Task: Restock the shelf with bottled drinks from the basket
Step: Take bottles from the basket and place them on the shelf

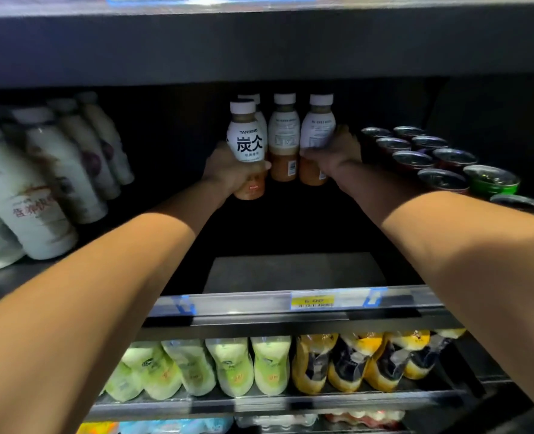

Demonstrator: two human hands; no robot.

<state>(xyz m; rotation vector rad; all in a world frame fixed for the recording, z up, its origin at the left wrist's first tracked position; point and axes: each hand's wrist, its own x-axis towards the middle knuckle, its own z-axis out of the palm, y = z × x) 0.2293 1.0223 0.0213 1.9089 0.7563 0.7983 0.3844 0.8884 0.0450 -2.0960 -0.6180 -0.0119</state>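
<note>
My left hand [228, 175] is wrapped round the lower half of the left bottle [248, 142], just above the centre of the frame. My right hand [333, 155] is clamped the same way on the right bottle [317, 133], fingers curled about its waist. I hold both low down so the caps clear the dark board overhead and the bases can go in first. Between them stands the middle bottle [284, 136], touching or very nearly touching both, with one more cap showing behind the left one. I judge I am closing up a row at the back of the shelf [293, 272], deep in so that the bare grey floor nearer the bottom of the frame can take later ones. It is too dark to tell whether the two in my hands are set down or a little off the board. The bottles are smooth plastic, round-shouldered, with white screw caps, a white wrap on the upper part and tan drink showing below. Only the left one faces its black lettering out, so the others may want turning. At the right of the frame, cans [431, 155] with shiny metal tops stand packed close; at the left, tall white bottles [40, 183] lean in rows. The basket is out of view
</note>
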